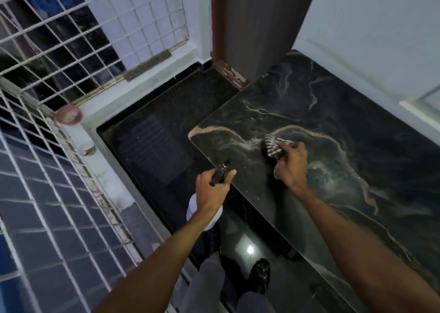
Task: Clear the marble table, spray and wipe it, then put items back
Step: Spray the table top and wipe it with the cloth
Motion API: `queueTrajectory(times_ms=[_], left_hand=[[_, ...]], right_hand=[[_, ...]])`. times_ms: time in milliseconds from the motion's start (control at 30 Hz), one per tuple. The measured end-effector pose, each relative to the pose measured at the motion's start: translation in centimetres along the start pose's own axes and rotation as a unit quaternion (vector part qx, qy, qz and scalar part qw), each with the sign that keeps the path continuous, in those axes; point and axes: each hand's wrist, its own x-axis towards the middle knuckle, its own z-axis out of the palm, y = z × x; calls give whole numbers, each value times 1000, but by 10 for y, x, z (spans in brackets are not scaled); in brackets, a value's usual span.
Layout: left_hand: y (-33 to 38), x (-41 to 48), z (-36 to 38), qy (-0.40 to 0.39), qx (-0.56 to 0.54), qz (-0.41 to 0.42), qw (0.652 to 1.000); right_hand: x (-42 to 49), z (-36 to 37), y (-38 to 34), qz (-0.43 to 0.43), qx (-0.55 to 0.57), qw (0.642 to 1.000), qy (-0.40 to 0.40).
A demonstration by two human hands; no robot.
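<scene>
Here, crumpled striped cloth (pixel 273 147) rests on glossy, veined marble table (pixel 333 122).

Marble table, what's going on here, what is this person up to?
A person stands at the dark marble table, apparently partway through cleaning it. The left hand grips a spray bottle by its black trigger head, just off the table's near edge, with the nozzle pointing toward the top. The right hand holds a bunched striped cloth down on the marble, near the pale vein.
</scene>
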Motion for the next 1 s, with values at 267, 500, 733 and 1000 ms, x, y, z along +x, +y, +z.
queueTrajectory(times_ms=[267, 500, 733, 1000], left_hand=[[7, -73, 58, -20, 40, -31, 999], [21, -97, 78, 7, 21, -12, 1000], [21, -80, 66, 29, 25, -20, 999], [10, -29, 33, 32, -3, -1, 999]], right_hand=[[-49, -66, 86, 66, 28, 996, 48], [-86, -61, 96, 47, 6, 998, -28], [-73, -32, 75, -14, 1, 999, -45], [-35, 17, -9, -247, -24, 956, -156]])
